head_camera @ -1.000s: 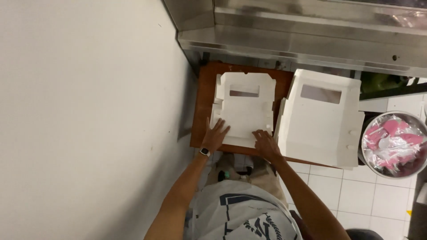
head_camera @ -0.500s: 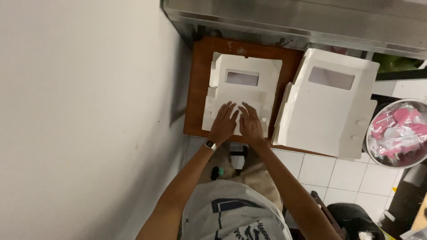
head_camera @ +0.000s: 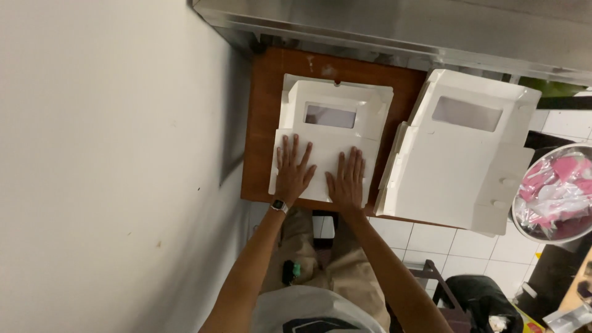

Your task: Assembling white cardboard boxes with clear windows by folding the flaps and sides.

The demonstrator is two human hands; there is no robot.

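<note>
Left hand [head_camera: 292, 169] and right hand [head_camera: 347, 179]: both lie flat, fingers spread, palms pressed on the near panel of a white cardboard box [head_camera: 330, 145]; neither grips anything. The box, with a window cut in its lid, rests flat on a brown wooden board [head_camera: 262, 123]. Just to its right sits a stack of matching flat boxes [head_camera: 459, 160]. Step in hand, as judged: pressing a fold flat. The next move likely calls for lifting side flaps.
</note>
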